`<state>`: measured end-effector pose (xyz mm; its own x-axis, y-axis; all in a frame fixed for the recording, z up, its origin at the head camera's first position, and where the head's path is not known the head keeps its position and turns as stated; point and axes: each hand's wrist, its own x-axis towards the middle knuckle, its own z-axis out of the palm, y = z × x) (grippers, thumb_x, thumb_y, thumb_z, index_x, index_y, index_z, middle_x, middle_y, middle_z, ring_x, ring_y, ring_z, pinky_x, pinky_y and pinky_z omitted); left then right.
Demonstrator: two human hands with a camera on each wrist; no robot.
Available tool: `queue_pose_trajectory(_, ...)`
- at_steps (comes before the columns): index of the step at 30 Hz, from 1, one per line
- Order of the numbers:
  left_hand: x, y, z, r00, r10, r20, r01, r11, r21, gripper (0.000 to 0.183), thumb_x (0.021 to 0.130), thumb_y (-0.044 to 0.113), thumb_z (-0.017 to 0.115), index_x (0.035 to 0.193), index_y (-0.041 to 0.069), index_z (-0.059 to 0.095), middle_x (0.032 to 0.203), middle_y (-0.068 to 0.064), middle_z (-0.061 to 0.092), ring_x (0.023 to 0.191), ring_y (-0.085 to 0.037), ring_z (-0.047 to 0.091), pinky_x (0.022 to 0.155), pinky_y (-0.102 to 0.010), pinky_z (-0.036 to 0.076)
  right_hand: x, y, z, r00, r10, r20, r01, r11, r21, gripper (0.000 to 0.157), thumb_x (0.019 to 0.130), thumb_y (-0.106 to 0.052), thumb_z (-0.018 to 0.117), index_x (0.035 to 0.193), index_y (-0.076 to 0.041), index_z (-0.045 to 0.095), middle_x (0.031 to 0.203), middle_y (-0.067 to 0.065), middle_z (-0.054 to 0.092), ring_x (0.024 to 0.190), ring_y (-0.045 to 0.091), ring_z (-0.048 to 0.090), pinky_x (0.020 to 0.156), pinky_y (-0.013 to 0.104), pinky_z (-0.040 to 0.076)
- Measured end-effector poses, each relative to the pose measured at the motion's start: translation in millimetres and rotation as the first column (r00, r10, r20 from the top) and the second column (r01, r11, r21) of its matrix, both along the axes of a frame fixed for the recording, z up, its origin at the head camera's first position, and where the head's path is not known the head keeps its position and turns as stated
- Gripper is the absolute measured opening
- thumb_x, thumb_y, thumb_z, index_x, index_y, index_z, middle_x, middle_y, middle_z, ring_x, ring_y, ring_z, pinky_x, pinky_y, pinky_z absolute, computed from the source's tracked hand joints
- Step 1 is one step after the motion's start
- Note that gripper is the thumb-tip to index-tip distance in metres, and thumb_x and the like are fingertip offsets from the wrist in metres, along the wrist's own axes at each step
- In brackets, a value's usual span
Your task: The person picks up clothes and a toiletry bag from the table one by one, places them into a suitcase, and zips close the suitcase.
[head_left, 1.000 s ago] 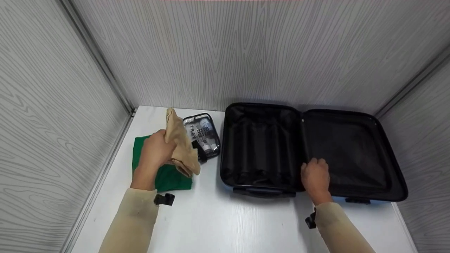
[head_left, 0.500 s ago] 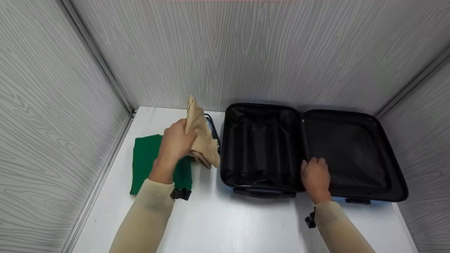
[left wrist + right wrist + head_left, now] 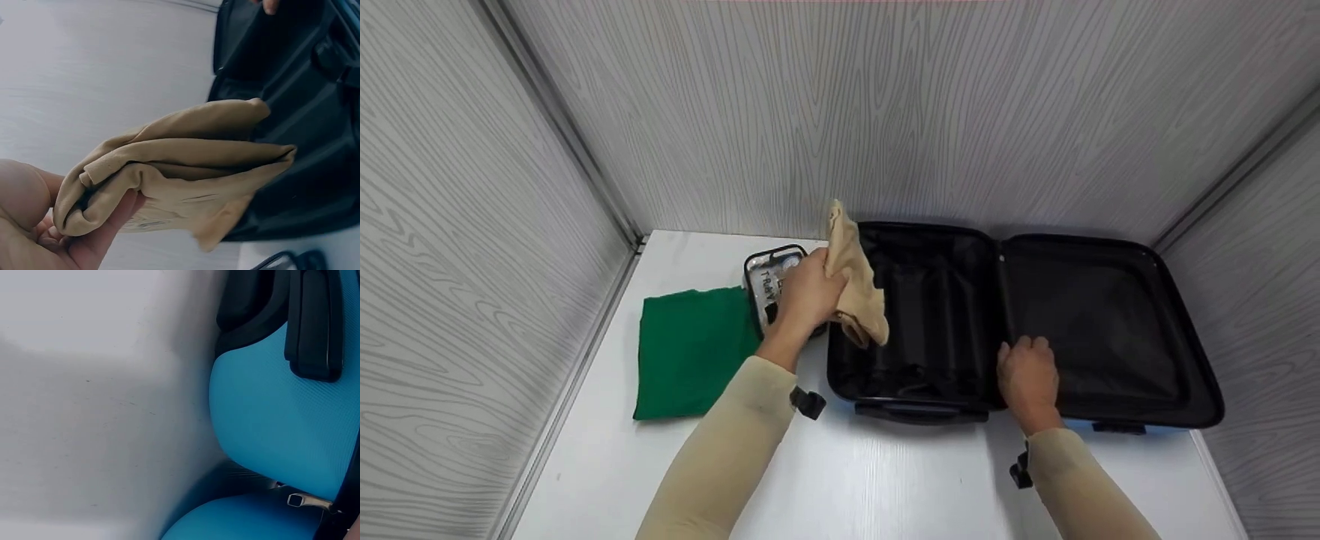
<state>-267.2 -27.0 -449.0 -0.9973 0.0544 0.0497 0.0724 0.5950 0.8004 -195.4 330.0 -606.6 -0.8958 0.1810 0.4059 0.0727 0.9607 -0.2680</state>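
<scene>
My left hand (image 3: 812,290) pinches a folded beige garment (image 3: 856,281) by one side, above the left rim of the open suitcase (image 3: 919,330). Close up in the left wrist view, the garment (image 3: 185,163) shows several fabric layers, with fingers and thumb around its folded end. At the front middle of the suitcase, beside the hinge, my right hand (image 3: 1029,379) holds the rim with curled fingers. The right wrist view shows the blue shell (image 3: 275,410) and a metal zipper pull (image 3: 309,501), with only a sliver of the hand at the lower right corner.
A folded green cloth (image 3: 694,352) lies flat on the white table (image 3: 870,480) at left. Between it and the suitcase is a clear, black-edged toiletry pouch (image 3: 769,274), partly hidden by my left hand. Wood-grain panels (image 3: 840,112) stand behind and on both sides.
My left hand has carried the beige garment rightward, from over the green cloth past the toiletry pouch to the suitcase's left side. My right hand stays at the suitcase rim.
</scene>
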Motion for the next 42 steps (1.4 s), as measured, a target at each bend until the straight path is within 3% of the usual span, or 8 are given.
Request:
queue_pose_trajectory(7,-12.1,33,-19.8,0.998,-0.051,-0.022,0.051,0.999,-0.008,0.037,0.101,0.025,0.070,0.135,0.010,0.068,0.118,-0.014,0.077,0.100,-0.033,0.074,0.087,-0.049,0.058,0.1,0,-1.9,0.998,0.011,-0.054,-0.009,1.000,0.029,0.033,0.105,-0.012,0.063,0.083,0.012,0.058,0.083,0.030,0.055,0.071,0.048,0.059,0.061,0.060,0.056)
queue_pose_trajectory(12,-19.1,50,-39.4,0.992,-0.125,-0.005,0.125,0.990,0.071,0.039,0.102,0.022,0.070,0.139,0.012,0.066,0.120,-0.014,0.075,0.105,-0.032,0.071,0.093,-0.047,0.056,-1.2,-1,-5.0,0.989,0.029,-0.148,-0.017,0.996,0.082,0.033,0.100,-0.009,0.069,0.077,0.010,0.057,0.077,0.028,0.054,0.064,0.046,0.058,0.054,0.057,0.055)
queue_pose_trajectory(17,-24.9,61,-67.6,0.983,-0.179,0.050,0.166,0.968,0.190,0.044,0.104,0.015,0.064,0.148,0.015,0.059,0.131,-0.013,0.070,0.109,-0.029,0.066,0.095,-0.043,0.053,-2.4,-3,-6.1,0.989,0.020,-0.144,-0.012,0.998,0.059,0.033,0.101,-0.011,0.068,0.078,0.011,0.057,0.078,0.028,0.054,0.066,0.047,0.058,0.056,0.058,0.054)
queue_pose_trajectory(23,-28.9,60,-103.9,0.973,-0.156,0.173,0.091,0.939,0.333,0.048,0.107,0.008,0.054,0.155,0.014,0.050,0.143,-0.015,0.062,0.112,-0.027,0.060,0.093,-0.037,0.050,-4.6,-8,-6.6,0.992,0.020,-0.123,-0.014,0.999,0.051,0.032,0.101,-0.011,0.068,0.080,0.011,0.059,0.080,0.028,0.055,0.068,0.047,0.059,0.056,0.058,0.055)
queue_pose_trajectory(29,-27.2,58,-115.7,0.975,-0.007,0.224,-0.019,0.993,0.113,0.053,0.107,0.009,0.051,0.157,0.000,0.040,0.140,-0.026,0.063,0.127,-0.036,0.063,0.107,-0.045,0.050,-4.7,-7,-3.4,0.998,-0.004,-0.062,0.006,0.999,0.033,0.033,0.104,-0.015,0.065,0.084,0.012,0.060,0.084,0.030,0.056,0.072,0.048,0.061,0.060,0.060,0.056)
queue_pose_trajectory(35,-20.3,68,-119.4,0.987,0.036,0.157,-0.017,0.992,-0.124,0.079,0.100,0.002,0.054,0.166,-0.006,0.011,0.143,-0.037,0.052,0.118,-0.046,0.065,0.100,-0.050,0.054,-2.8,-4,-0.4,0.999,-0.015,-0.040,0.015,1.000,0.015,0.033,0.104,-0.015,0.064,0.086,0.012,0.060,0.086,0.030,0.056,0.075,0.049,0.061,0.063,0.061,0.056)
queue_pose_trajectory(39,-8.2,76,-122.7,0.999,-0.038,-0.021,0.029,0.943,-0.330,0.068,0.100,-0.005,0.058,0.161,-0.005,0.030,0.152,-0.037,0.037,0.115,-0.052,0.062,0.091,-0.055,0.058,-1.7,-2,-1.8,0.997,-0.005,-0.072,0.009,0.999,0.047,0.033,0.103,-0.013,0.066,0.082,0.011,0.058,0.082,0.029,0.055,0.070,0.047,0.060,0.059,0.058,0.056)
queue_pose_trajectory(42,0.8,80,-123.5,0.982,-0.169,-0.088,0.095,0.836,-0.541,0.045,0.101,-0.001,0.062,0.146,-0.002,0.056,0.157,-0.036,0.036,0.135,-0.061,0.048,0.104,-0.060,0.052,-1.3,1,-2.4,0.996,-0.005,-0.086,0.010,0.998,0.064,0.034,0.103,-0.012,0.067,0.080,0.010,0.058,0.080,0.028,0.054,0.068,0.046,0.059,0.058,0.057,0.057)
